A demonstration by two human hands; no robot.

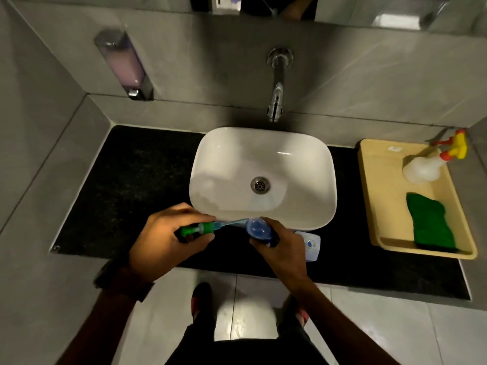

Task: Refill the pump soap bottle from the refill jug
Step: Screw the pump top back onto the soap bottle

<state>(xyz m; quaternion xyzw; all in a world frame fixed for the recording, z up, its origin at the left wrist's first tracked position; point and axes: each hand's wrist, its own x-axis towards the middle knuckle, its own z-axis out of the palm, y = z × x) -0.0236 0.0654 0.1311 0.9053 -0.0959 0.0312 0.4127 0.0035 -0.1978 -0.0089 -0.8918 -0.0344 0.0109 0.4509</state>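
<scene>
At the bench (131,180) before the basin (263,177), we have the bottle (257,229) open in our right hand (279,248), the green pump (199,229) drawn out in our left (163,241); the refill jug (311,245) waits just behind, nothing poured that we can see.

the left hand (168,234) covers most of the green pump head (196,229), so its nozzle end can't be made out. the right hand (279,246) wraps the blue soap bottle (255,227); only its open top shows and its fill level can't be told. behind that wrist, the pale refill jug (311,245) is half hidden, its label too small to read. the mirror (369,11) is cut off by the top edge. both forearms run out of the bottom edge.
</scene>
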